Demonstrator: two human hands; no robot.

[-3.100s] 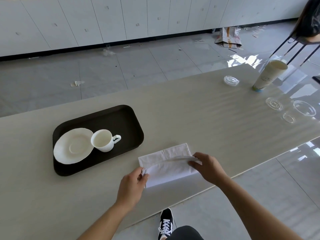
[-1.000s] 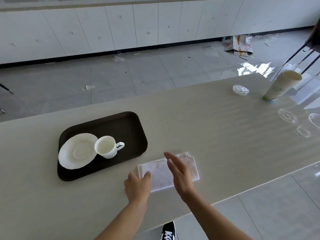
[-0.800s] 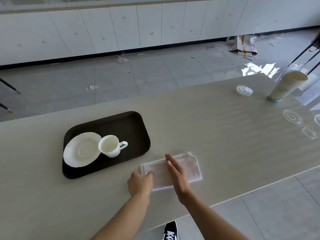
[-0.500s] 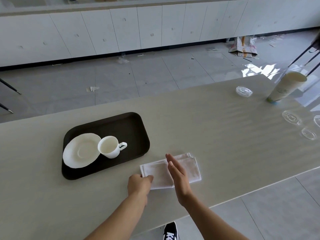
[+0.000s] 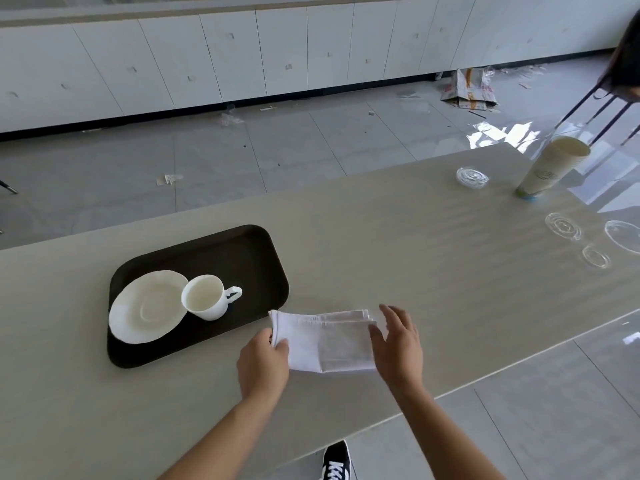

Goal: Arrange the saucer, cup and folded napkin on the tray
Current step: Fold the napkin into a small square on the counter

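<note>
Two bare hands work at one folded white napkin [image 5: 327, 341] lying on the pale tabletop [image 5: 415, 271], just off the near right corner of the tray. The left hand [image 5: 263, 365] pinches the napkin's left edge between thumb and fingers. The right hand [image 5: 398, 341] is open, fingers spread and slightly curled, at the napkin's right edge; whether it touches the cloth I cannot tell.

To the left sits one dark rectangular tray [image 5: 242, 251] with rounded corners. On it are one white saucer [image 5: 145, 306] toward its left end and one white teacup [image 5: 206, 297] standing upright just beside the saucer's right rim, handle pointing right. The cup is not on the saucer.

Far along the tabletop to the right, one tall paper cup [image 5: 550, 168] stands, with four clear plastic lids near it: one [image 5: 471, 177] to its left and three [image 5: 562, 226] nearer the right edge.

One black-and-white sneaker [image 5: 336, 462] shows below the tabletop's near edge.
</note>
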